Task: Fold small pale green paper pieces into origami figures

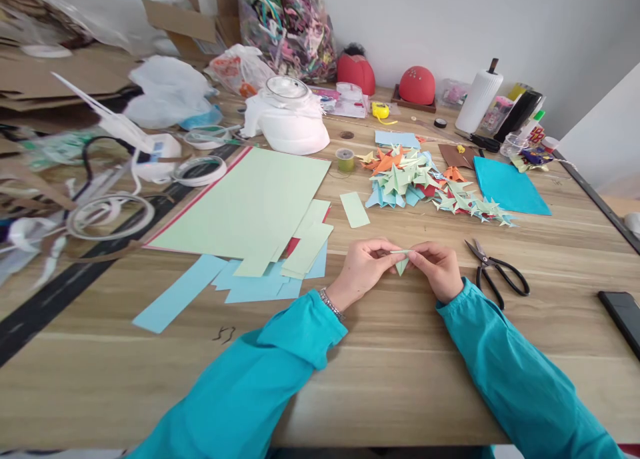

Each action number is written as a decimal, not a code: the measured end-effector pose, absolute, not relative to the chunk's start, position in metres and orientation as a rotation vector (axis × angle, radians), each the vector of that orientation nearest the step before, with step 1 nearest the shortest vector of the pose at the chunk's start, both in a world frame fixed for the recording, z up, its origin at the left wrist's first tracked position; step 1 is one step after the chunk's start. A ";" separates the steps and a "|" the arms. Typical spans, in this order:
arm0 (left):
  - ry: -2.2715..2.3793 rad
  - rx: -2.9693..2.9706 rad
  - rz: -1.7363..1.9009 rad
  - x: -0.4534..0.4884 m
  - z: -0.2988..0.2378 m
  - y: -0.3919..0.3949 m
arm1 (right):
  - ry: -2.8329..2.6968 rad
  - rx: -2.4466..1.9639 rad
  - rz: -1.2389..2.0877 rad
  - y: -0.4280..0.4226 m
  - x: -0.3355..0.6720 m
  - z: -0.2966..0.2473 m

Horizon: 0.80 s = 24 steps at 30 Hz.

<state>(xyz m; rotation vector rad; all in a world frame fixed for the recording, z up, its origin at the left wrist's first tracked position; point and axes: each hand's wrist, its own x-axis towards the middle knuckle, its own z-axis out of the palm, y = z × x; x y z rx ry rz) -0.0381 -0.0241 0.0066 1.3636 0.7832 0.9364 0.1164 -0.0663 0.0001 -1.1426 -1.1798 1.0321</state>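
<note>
Two hands meet at the centre of the frame, just above the tabletop. Between them is a small green paper piece, partly folded, with a point hanging down and a thin flat edge running across the top.

The left hand pinches that edge from the left of the frame. Its fingers are closed on the paper, thumb against forefinger. The right hand does the same from the other side, its fingers clamped on the same edge. Both grips are tight, with no gap showing between the fingertips. The paper is held clear of the wood and is not pressed flat on it.

The step in hand looks like a crease midway through the folding of a small origami shape. The finished ones lie in the pile of folded shapes, above and to the right of the hands.

On a piece this small, the next move would call for lining the edges up exactly. It would also need firm fingertip pressure along the crease while the other hand holds the paper steady.

The scissors lie just right of the right hand, untouched. A spare green strip lies above the hands, and the large green sheet lies to the left.
</note>
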 end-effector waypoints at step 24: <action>0.778 1.597 0.865 -0.042 0.020 -0.028 | -1.192 -1.133 1.125 -0.066 0.119 0.000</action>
